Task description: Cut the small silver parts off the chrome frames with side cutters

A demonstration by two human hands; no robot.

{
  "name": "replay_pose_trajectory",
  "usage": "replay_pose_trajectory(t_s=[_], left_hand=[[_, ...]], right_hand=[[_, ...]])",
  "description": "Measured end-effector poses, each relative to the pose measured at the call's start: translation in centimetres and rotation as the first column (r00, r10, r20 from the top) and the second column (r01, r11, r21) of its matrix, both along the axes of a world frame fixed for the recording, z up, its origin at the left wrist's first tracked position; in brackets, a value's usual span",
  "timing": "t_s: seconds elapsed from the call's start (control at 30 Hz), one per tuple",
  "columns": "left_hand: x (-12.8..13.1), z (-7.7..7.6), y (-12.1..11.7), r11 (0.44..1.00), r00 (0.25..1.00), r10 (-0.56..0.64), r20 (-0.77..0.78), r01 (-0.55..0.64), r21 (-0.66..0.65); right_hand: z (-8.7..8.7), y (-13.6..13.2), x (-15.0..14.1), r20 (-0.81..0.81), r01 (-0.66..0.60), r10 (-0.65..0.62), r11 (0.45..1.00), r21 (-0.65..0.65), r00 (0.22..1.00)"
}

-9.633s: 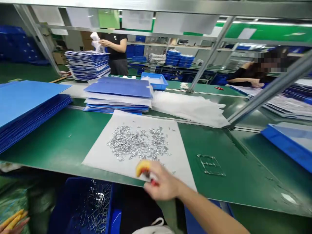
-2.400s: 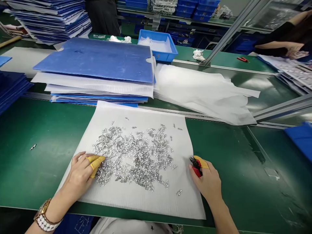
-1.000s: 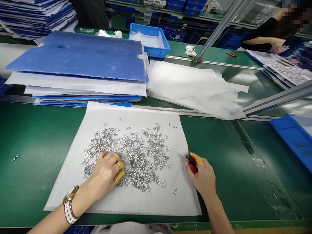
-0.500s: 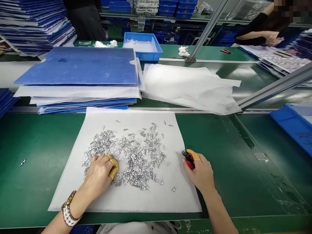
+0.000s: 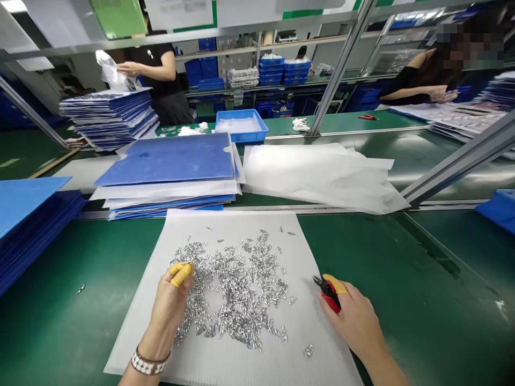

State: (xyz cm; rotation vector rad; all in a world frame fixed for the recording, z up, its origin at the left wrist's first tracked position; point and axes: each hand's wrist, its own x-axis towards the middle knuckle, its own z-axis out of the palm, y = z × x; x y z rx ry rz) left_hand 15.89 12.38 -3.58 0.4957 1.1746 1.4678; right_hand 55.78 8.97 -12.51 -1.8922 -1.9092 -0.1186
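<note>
- Small silver metal pieces (image 5: pixel 237 295) lie scattered in a loose heap around and right of the left hand's fingers, on a white corrugated plastic sheet (image 5: pixel 225 222), whose pale surface seems to make them easy to pick out.
- The left hand (image 5: pixel 169 311) hovers at the heap's edge, its fingers (image 5: pixel 181 273) pressed together with yellow finger cots (image 5: pixel 177 274), perhaps as protection; whether they pinch a piece cannot be told.
- The right hand (image 5: pixel 354 321) rests at the sheet's right side, right of the left fingers, its fingers closed around red-handled side cutters (image 5: pixel 330 292).
- Beyond the fingers, past the sheet on the green tabletop (image 5: pixel 80 332), lie a stack of blue corrugated boards (image 5: pixel 164 161), loose white film (image 5: pixel 322 177) and a blue plastic tray (image 5: pixel 241 123).
</note>
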Motion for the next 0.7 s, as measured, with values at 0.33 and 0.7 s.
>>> replay_pose_trajectory(t_s=[0.33, 0.7], left_hand=[[1.0, -0.4, -0.2, 0.996, 0.997, 0.065, 0.039, -0.067, 0.051], [1.7, -0.1, 0.0, 0.993, 0.997, 0.075, -0.027, -0.073, 0.088]], right_hand=[[0.2, 0.0, 0.1, 0.020, -0.022, 0.022, 1.000, -0.004, 1.000], [1.0, -0.1, -0.2, -0.024, -0.037, 0.040, 0.996, 0.083, 0.999]])
